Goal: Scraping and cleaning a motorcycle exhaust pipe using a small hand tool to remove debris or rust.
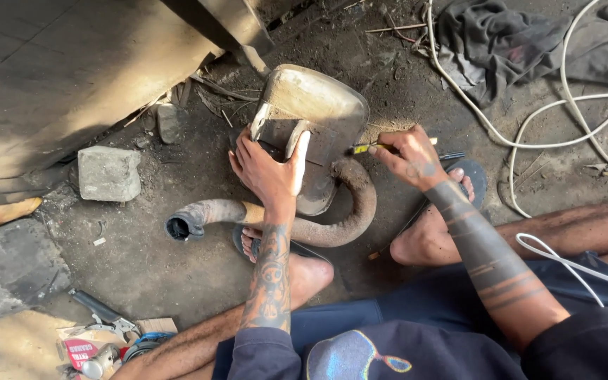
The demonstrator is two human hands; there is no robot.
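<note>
Dirt floor (142, 260) under exhaust pipe (339, 225), stone block (109, 173), white cable (529, 134).

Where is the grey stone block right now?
In the head view, the grey stone block sits on the dirt floor at left, beyond the open end of the curved exhaust pipe and away from the left hand.

dusty concrete floor (142, 260) bears stone block (109, 173), exhaust pipe (276, 214), white cable (529, 134).

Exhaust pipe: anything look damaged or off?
The exhaust pipe looks rusted and blotchy along its curve, lying on the dirt floor. The muffler is scuffed and dusty. No crack shows.
</note>
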